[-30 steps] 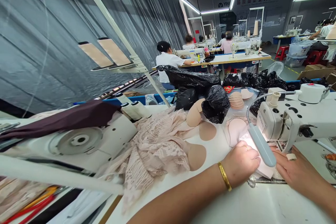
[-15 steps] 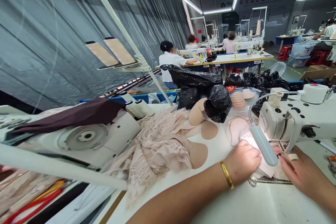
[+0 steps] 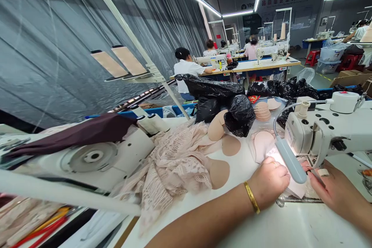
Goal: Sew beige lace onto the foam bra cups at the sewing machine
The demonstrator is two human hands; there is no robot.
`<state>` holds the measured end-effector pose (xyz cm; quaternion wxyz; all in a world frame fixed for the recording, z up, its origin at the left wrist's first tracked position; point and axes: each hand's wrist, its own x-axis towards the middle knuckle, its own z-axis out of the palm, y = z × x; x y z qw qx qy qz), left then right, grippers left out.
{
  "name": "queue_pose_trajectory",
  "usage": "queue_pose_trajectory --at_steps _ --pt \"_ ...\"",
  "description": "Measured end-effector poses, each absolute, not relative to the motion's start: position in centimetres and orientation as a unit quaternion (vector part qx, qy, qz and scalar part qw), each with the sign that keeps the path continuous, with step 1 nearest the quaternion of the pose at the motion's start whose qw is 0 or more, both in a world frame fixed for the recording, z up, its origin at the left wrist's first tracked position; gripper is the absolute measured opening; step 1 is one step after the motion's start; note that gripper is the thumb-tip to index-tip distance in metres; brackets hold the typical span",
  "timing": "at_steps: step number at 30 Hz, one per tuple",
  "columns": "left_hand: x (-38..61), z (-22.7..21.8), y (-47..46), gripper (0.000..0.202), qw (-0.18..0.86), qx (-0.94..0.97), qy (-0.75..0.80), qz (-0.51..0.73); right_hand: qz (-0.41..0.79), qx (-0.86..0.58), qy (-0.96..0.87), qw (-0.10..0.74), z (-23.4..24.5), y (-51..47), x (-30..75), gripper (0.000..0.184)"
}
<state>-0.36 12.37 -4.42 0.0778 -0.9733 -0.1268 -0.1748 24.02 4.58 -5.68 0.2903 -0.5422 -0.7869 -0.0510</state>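
Observation:
My left hand (image 3: 270,182), with a gold bangle at the wrist, is closed on a pale pink fabric piece (image 3: 296,191) at the sewing machine (image 3: 302,131). Beyond that hand the fabric joins a pink moulded cup (image 3: 263,142). On the other side of the needle area is my right hand (image 3: 334,190), its fingers drawn together beside the fabric. A thin dark strip shows at its thumb, too small to name, and a beige band circles one finger. A grey lamp (image 3: 290,161) hides part of the stitching spot.
Cream lace fabric (image 3: 174,162) lies left of my arm, near loose beige cups (image 3: 231,145). Black plastic bags (image 3: 240,114) and stacked cups (image 3: 262,111) line the table's back. A slanted thread stand (image 3: 171,93) rises at left. Co-workers sit at machines further off.
The view has shifted slightly, so the scene sits a little further left and the near hands a touch lower. Both hands keep nearly the same place at the machine.

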Motion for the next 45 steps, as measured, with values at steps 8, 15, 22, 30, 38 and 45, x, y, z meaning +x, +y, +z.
queue_pose_trajectory --at_steps 8,15,22,30,38,45 --pt "-0.3 -3.8 10.7 0.013 0.076 -0.968 -0.142 -0.191 0.006 -0.5 -0.838 0.217 -4.9 3.6 24.2 0.031" --pt "-0.4 -3.9 9.3 0.016 0.061 -0.971 -0.128 -0.192 0.088 -0.457 -0.868 0.176 -4.2 3.6 24.3 0.027" --pt "-0.5 -3.4 11.7 0.014 0.042 -0.983 -0.108 -0.145 0.059 -0.49 -0.853 0.168 -5.5 3.7 23.9 0.027" --pt "-0.9 -3.0 14.8 0.017 0.001 -0.99 -0.093 -0.106 -0.003 -0.517 -0.839 0.173 -6.2 4.2 23.3 0.033" --pt "-1.6 -2.0 15.6 0.018 0.023 -0.962 -0.228 -0.146 -0.02 -0.519 -0.842 0.143 -6.6 4.2 23.5 0.029" --pt "-3.8 -2.3 15.7 0.012 0.018 -0.94 -0.328 -0.089 -0.041 -0.52 -0.843 0.131 -7.1 4.1 23.7 0.03"
